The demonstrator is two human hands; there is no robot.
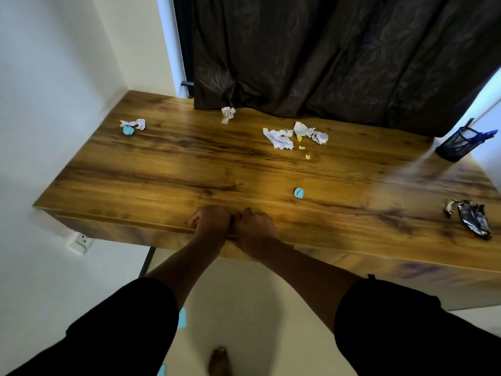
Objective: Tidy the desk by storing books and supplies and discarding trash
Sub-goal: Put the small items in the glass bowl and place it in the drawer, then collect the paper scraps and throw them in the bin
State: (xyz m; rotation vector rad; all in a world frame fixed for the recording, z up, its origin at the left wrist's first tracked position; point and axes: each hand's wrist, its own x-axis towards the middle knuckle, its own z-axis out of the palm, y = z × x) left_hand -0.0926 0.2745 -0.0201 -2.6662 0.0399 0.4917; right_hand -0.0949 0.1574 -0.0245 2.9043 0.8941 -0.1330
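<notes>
A: What are the hands doing?

B: The left hand (210, 222) and right hand (257, 230) sit knuckle to knuckle at the near edge of the tabletop (162, 169), fingers curled. Whether either grip has anything inside I cannot tell — nothing shows between them.

A: So the trash isn't collected yet?

B: No, it lies scattered. A blue paper ball (298, 192) is nearest, just beyond the hands; crumpled white paper (279, 138) is farther back near the curtain (339, 55), and a foil wrapper (473, 219) sits at the far right edge. The pen holder (458, 143) stands upright in the right corner — probably its proper place.
</notes>
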